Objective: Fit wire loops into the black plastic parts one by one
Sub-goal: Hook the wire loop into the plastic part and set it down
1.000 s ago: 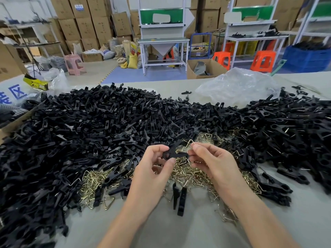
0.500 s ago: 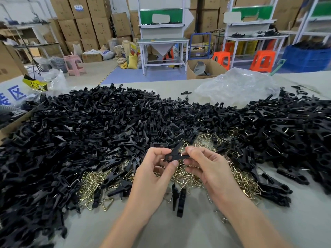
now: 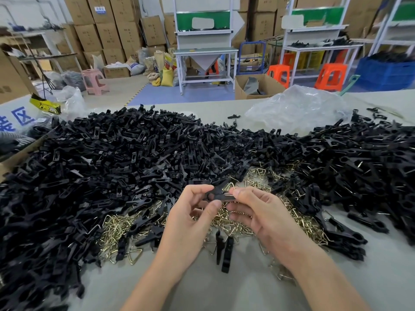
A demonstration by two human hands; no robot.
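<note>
I hold one black plastic part (image 3: 219,194) above the table (image 3: 224,292), between both hands. My left hand (image 3: 190,223) pinches its left end with thumb and fingers; my right hand (image 3: 260,216) grips its right end the same way. Under them lies a heap of wire loops (image 3: 226,221), ringed by a pile of black parts (image 3: 112,167).

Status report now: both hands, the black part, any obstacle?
Left hand and right hand both pinch one black plastic part. Wire loop at its right end, seating unclear. Nothing in the way.
</note>
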